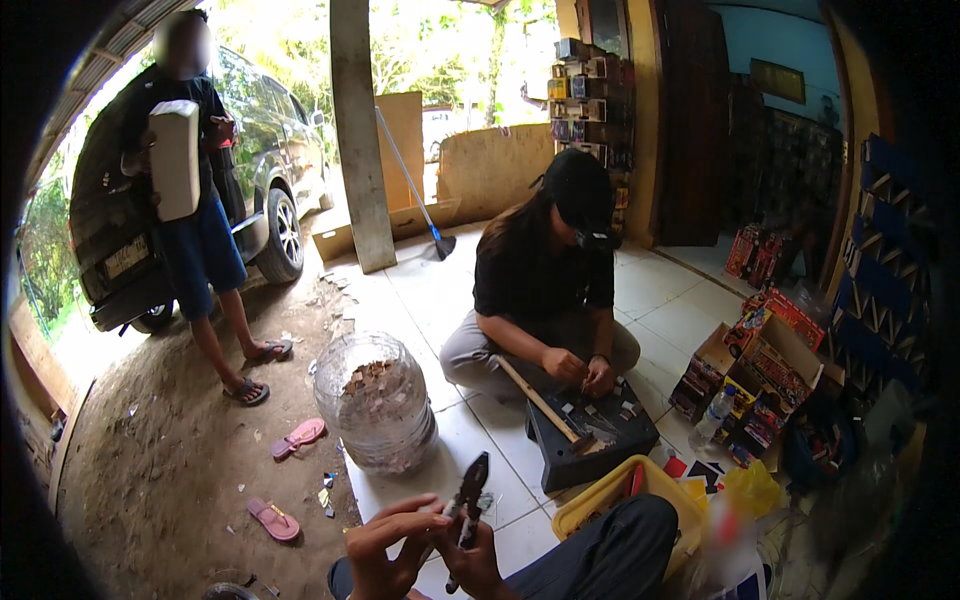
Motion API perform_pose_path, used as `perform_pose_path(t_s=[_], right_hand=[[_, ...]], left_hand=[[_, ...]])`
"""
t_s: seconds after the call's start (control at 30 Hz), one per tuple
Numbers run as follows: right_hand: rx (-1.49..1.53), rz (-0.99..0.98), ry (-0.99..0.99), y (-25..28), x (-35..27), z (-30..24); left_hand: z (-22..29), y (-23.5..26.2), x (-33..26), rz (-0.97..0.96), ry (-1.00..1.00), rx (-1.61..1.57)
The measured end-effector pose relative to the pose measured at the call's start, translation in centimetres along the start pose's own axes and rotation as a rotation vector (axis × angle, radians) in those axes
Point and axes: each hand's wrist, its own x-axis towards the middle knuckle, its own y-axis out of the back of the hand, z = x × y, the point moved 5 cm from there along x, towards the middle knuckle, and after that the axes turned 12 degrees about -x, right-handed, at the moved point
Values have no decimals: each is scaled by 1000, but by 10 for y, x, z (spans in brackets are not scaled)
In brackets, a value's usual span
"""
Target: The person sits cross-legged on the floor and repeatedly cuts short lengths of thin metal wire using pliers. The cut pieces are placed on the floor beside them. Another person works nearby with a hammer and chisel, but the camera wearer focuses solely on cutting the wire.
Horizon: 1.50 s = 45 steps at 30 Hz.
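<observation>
Pliers (470, 490), dark, gripped by the handles in the person's right hand (475, 563); head sticks up past the fist, tilted slightly right, long axis near vertical, handle end poking out below. Right hand is nearer. Left hand (395, 540) is just left of them, fingers half curled, tips at or touching the tool; from where I stand, can't tell whether it pinches anything. Small pale bit beside the pliers' head, too blurred to identify.

Containers: big clear plastic jug (395, 445) ahead-left of the hands, brownish scraps inside. Yellow tub (570, 517) right of right hand, partly behind the knee, something red in it. Farther right, dark blue tub (797, 462) with small mixed pieces, unclear.
</observation>
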Motion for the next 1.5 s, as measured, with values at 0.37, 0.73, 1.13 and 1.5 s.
perform_pose_path(t_s=[0.37,0.73,1.13,1.5], right_hand=[[610,358,-63,101,-9,-48],[219,855,-95,202,-30,-51],[-243,870,75,210,-35,-53],[-413,727,25,214,-13,9]], left_hand=[[-109,44,-142,15,451,70],[-91,33,-170,137,710,-267],[-102,51,-147,411,599,-422],[-86,63,-151,563,539,-378]])
